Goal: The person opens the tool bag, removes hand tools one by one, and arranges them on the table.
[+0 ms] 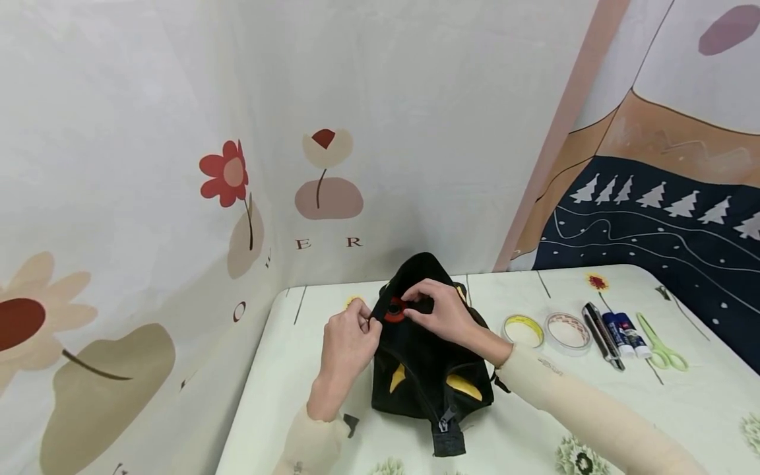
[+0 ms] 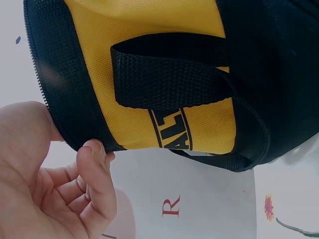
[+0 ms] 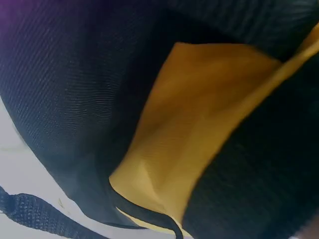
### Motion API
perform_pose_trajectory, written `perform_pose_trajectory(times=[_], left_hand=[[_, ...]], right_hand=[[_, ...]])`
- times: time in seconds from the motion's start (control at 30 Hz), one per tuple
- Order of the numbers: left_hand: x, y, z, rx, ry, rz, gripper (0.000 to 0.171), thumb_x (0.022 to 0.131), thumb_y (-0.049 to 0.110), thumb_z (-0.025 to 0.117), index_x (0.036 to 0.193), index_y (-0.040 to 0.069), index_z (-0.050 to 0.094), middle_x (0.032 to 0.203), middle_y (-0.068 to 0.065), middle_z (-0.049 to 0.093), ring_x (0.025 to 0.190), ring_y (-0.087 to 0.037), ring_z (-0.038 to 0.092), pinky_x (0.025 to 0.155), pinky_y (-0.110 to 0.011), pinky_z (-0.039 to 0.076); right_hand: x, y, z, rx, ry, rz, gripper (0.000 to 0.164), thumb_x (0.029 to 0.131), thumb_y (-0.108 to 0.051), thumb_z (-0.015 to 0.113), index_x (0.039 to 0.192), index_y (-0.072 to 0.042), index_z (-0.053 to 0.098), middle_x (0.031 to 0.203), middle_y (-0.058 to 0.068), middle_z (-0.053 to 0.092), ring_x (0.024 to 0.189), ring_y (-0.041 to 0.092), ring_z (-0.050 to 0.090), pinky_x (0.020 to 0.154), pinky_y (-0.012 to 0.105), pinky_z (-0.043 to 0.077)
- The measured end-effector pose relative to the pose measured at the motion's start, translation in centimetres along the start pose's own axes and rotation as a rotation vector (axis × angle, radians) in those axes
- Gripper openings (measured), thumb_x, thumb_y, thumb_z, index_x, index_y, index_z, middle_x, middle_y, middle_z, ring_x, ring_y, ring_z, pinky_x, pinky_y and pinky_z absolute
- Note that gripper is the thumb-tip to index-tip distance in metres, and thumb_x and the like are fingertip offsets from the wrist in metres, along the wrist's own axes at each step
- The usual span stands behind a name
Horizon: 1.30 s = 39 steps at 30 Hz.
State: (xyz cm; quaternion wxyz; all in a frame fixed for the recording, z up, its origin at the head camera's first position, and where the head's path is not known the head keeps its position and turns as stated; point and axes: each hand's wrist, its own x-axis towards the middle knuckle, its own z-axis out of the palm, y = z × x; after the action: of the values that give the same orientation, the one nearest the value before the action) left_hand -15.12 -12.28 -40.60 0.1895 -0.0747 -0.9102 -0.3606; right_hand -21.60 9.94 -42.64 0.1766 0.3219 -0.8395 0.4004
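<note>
A black and yellow zip tool bag [image 1: 410,359] stands on the table with its mouth open. My left hand [image 1: 349,343] pinches the left edge of that mouth between thumb and fingers. In the left wrist view the left hand [image 2: 65,184] grips the zipper edge, close to a yellow panel [image 2: 149,22] and a black webbing handle [image 2: 169,82]. At the mouth, my right hand [image 1: 442,315] pinches a red ring-shaped thing [image 1: 392,316] with a dark centre. Only the bag's black and yellow fabric [image 3: 174,124] fills the right wrist view; the right fingers are hidden there.
Right of the bag lie a yellow tape roll [image 1: 539,330], a clear tape roll [image 1: 584,343], a black utility knife [image 1: 603,335], two glue sticks [image 1: 626,335] and green scissors [image 1: 658,343]. Fabric walls [image 1: 415,132] stand behind and to the left of the table [image 1: 285,369].
</note>
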Motion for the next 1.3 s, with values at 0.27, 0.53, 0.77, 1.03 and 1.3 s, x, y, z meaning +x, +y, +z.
perform_pose_trajectory(times=[0.27, 0.53, 0.77, 1.03, 1.3], left_hand=[[-0.1, -0.2, 0.0, -0.009, 0.014, 0.005, 0.01, 0.094, 0.005, 0.071, 0.088, 0.01, 0.065, 0.067, 0.006, 0.056, 0.061, -0.012, 0.054, 0.064, -0.033, 0.048], [0.0, -0.1, -0.1, -0.002, 0.027, 0.027, 0.012, 0.093, 0.004, 0.07, 0.086, 0.01, 0.063, 0.066, 0.005, 0.055, 0.059, -0.011, 0.052, 0.062, -0.031, 0.047], [-0.1, -0.2, -0.3, 0.006, 0.032, 0.025, 0.011, 0.093, 0.003, 0.07, 0.086, 0.01, 0.063, 0.065, 0.005, 0.055, 0.058, -0.011, 0.052, 0.062, -0.032, 0.049], [0.0, -0.4, -0.4, 0.008, 0.028, 0.012, 0.009, 0.093, 0.004, 0.07, 0.088, 0.009, 0.064, 0.066, 0.006, 0.055, 0.059, -0.011, 0.052, 0.063, -0.033, 0.05], [0.1, -0.6, -0.6, 0.012, 0.031, 0.003, 0.01, 0.093, 0.004, 0.07, 0.088, 0.009, 0.063, 0.066, 0.005, 0.055, 0.06, -0.011, 0.053, 0.063, -0.032, 0.049]], right_hand=[[0.1, 1.9, 1.8, -0.001, -0.07, 0.066, 0.024, 0.09, -0.003, 0.09, 0.111, -0.004, 0.079, 0.11, 0.01, 0.076, 0.1, 0.03, 0.072, 0.091, 0.052, 0.061], [-0.7, 3.9, 3.5, 0.036, -0.108, 0.162, 0.03, 0.09, -0.004, 0.091, 0.116, -0.002, 0.077, 0.112, 0.014, 0.074, 0.105, 0.038, 0.071, 0.094, 0.057, 0.058], [-0.6, 4.8, 4.7, 0.019, -0.119, 0.152, 0.033, 0.089, -0.006, 0.092, 0.119, -0.004, 0.076, 0.113, 0.013, 0.074, 0.105, 0.036, 0.071, 0.094, 0.052, 0.059], [-0.8, 5.7, 5.3, 0.072, -0.157, 0.223, 0.05, 0.089, -0.003, 0.092, 0.134, 0.0, 0.07, 0.125, 0.017, 0.077, 0.116, 0.036, 0.074, 0.099, 0.055, 0.058], [-0.7, 6.5, 5.8, 0.049, -0.229, 0.175, 0.061, 0.088, -0.005, 0.093, 0.143, 0.001, 0.065, 0.129, 0.018, 0.078, 0.119, 0.036, 0.075, 0.1, 0.053, 0.059]])
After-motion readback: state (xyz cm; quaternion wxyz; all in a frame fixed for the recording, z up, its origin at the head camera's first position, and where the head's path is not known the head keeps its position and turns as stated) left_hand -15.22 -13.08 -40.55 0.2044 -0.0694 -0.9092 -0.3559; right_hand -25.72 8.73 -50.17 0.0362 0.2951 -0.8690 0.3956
